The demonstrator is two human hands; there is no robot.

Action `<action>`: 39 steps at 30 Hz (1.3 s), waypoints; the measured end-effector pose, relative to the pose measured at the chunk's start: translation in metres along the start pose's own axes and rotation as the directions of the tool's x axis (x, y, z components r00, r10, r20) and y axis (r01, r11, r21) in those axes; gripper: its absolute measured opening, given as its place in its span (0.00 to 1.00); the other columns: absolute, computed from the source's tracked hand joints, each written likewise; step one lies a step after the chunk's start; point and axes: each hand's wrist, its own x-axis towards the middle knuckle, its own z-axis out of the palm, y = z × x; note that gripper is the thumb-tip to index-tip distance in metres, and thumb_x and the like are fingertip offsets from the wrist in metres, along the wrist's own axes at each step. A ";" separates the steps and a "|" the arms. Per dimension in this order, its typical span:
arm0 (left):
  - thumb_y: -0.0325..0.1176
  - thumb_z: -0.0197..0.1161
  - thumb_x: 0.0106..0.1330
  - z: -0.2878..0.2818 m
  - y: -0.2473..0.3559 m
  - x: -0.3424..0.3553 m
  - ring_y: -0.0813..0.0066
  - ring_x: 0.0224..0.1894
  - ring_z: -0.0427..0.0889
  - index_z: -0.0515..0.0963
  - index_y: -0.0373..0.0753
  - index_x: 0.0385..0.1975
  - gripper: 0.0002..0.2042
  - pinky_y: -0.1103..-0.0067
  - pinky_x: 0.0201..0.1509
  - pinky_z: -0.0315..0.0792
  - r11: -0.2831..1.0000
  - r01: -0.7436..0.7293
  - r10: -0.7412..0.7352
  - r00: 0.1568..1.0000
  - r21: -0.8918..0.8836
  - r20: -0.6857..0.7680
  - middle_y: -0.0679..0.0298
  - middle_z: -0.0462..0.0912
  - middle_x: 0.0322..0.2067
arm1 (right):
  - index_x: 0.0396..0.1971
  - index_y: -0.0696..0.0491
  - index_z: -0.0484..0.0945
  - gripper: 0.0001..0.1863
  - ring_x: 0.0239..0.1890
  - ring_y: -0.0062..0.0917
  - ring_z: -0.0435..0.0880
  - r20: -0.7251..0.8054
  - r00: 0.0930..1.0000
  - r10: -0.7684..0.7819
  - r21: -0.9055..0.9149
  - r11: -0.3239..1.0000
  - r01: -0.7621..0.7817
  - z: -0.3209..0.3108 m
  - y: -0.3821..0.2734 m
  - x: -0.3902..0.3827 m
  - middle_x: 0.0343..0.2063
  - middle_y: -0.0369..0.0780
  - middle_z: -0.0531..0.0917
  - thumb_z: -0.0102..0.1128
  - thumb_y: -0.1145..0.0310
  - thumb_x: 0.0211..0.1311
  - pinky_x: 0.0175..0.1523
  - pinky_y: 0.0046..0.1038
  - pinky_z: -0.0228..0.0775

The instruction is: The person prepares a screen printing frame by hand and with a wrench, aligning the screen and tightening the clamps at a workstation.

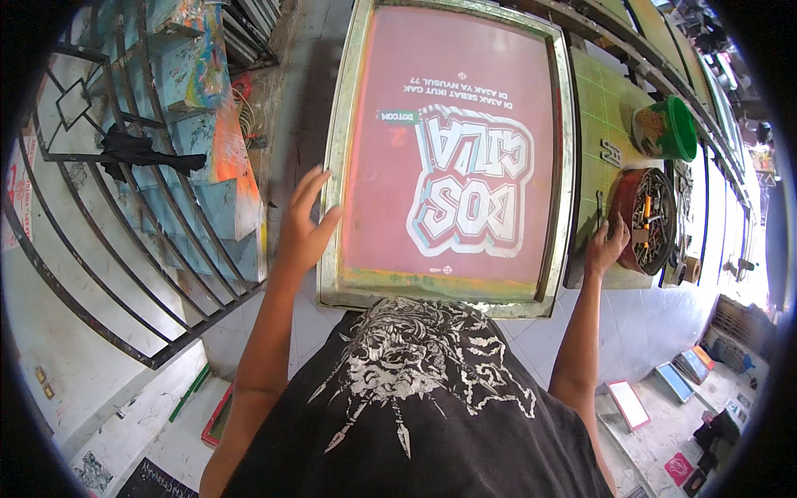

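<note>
A large silkscreen frame [330, 249] lies in front of me, its pinkish mesh [382, 191] bearing white block lettering. My left hand [307, 222] is at the frame's left side, fingers apart, the tips by the rim. To the right, my right hand [608, 246] rests beside a round reddish tin [624, 199] full of screws and small metal parts, its fingers spread and reaching forward. Just beyond those fingertips lies a small dark spanner [598, 206]; whether they touch it is hard to see. An orange-handled tool [647, 212] lies on top of the tin's contents.
A green bucket [682, 129] and a small metal piece [610, 152] sit on the greenish work surface [585, 108] at right. Tape rolls [691, 270] lie near its close edge. Black metal railing [158, 249] with a dark cloth [149, 153] stands at left, before paint-stained blue steps [183, 207].
</note>
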 end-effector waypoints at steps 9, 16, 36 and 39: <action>0.31 0.56 0.70 0.024 -0.032 -0.155 0.73 0.52 0.75 0.61 0.33 0.65 0.25 0.76 0.56 0.69 0.702 0.405 -0.404 0.904 -0.586 0.141 0.54 0.74 0.55 | 0.58 0.56 0.73 0.20 0.47 0.26 0.79 0.441 0.870 0.220 0.415 0.809 -0.415 -0.078 0.006 -0.112 0.48 0.42 0.80 0.53 0.63 0.71 0.52 0.29 0.70; 0.35 0.59 0.68 0.048 -0.015 -0.135 0.69 0.49 0.77 0.66 0.29 0.58 0.23 0.74 0.53 0.70 0.847 0.400 -0.445 0.894 -0.351 -0.056 0.53 0.78 0.48 | 0.62 0.56 0.69 0.23 0.51 0.23 0.75 0.735 0.650 0.195 0.590 0.290 -0.754 -0.086 -0.016 -0.156 0.52 0.38 0.78 0.45 0.57 0.75 0.56 0.25 0.66; 0.38 0.64 0.65 0.060 -0.024 -0.130 0.64 0.46 0.80 0.74 0.28 0.50 0.21 0.73 0.53 0.70 0.917 0.332 -0.378 0.900 -0.221 -0.217 0.51 0.81 0.44 | 0.53 0.63 0.74 0.22 0.45 0.20 0.76 0.677 0.707 0.205 0.666 0.238 -0.707 -0.055 -0.034 -0.163 0.43 0.39 0.80 0.52 0.59 0.71 0.52 0.22 0.65; 0.39 0.63 0.65 0.061 -0.020 -0.130 0.63 0.46 0.80 0.75 0.28 0.50 0.21 0.72 0.52 0.71 0.914 0.324 -0.381 0.892 -0.242 -0.242 0.51 0.82 0.44 | 0.53 0.63 0.74 0.22 0.44 0.19 0.76 0.671 0.708 0.221 0.660 0.259 -0.706 -0.053 -0.034 -0.162 0.43 0.39 0.80 0.53 0.60 0.71 0.51 0.22 0.65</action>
